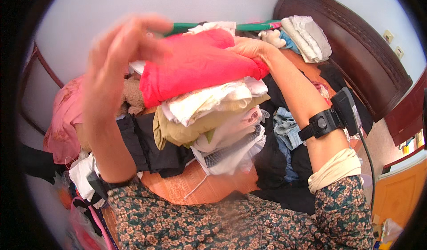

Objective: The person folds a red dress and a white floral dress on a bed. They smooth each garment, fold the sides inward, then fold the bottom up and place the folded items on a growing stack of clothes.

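A folded red garment (200,63) lies on top of a tall stack of folded clothes before me. My right hand (252,47) grips its far right edge, the fingertips hidden in the cloth. Blurred, my left hand (130,41) is raised over the garment's left side, fingers apart and holding nothing. Beneath the red garment is a white patterned piece (210,101). Under that comes an olive-tan garment (180,126), then several white pieces (230,150) at the bottom, one with a drawstring trailing onto the wood-patterned surface.
Black clothing (153,143) lies left of the stack, beside a brown plush toy (135,93) and pink fabric (63,116). Blue denim (287,130) lies on the right. Folded light cloths (308,38) and a white plush toy (273,38) rest near the dark wooden headboard (343,43).
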Motion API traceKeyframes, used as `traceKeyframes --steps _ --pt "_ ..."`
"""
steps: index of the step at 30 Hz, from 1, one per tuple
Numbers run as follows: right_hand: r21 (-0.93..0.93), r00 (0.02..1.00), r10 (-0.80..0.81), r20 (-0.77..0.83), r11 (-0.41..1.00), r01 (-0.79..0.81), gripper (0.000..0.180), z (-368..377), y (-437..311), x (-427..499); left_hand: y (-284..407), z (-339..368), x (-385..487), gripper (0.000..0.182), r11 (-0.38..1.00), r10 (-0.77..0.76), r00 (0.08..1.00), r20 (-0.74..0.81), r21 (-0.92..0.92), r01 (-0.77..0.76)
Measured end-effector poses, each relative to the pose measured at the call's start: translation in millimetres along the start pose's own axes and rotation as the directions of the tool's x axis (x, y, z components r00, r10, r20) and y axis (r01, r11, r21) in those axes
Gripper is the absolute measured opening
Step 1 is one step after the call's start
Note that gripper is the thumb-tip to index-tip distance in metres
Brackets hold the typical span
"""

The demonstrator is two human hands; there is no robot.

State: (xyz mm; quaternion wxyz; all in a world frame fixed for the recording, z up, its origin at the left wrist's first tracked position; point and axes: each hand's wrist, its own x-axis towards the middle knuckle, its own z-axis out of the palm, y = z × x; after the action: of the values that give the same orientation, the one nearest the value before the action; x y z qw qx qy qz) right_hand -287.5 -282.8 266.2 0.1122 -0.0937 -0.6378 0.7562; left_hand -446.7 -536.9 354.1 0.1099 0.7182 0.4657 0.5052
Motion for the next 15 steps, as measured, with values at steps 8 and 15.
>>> traceKeyframes --steps 8,15 --pt "-0.962 0.928 -0.259 -0.267 0.122 -0.243 0.064 5.4 -24.4 -25.4 -143.5 93.3 79.4 0.037 0.850 -0.017 0.963 0.269 0.511 -0.128" --pt "-0.995 0.492 -0.867 0.078 -0.097 -0.014 0.058 125.8 56.6 -36.2 -199.5 92.8 72.3 0.041 0.811 -0.197 0.926 0.323 0.584 -0.031"
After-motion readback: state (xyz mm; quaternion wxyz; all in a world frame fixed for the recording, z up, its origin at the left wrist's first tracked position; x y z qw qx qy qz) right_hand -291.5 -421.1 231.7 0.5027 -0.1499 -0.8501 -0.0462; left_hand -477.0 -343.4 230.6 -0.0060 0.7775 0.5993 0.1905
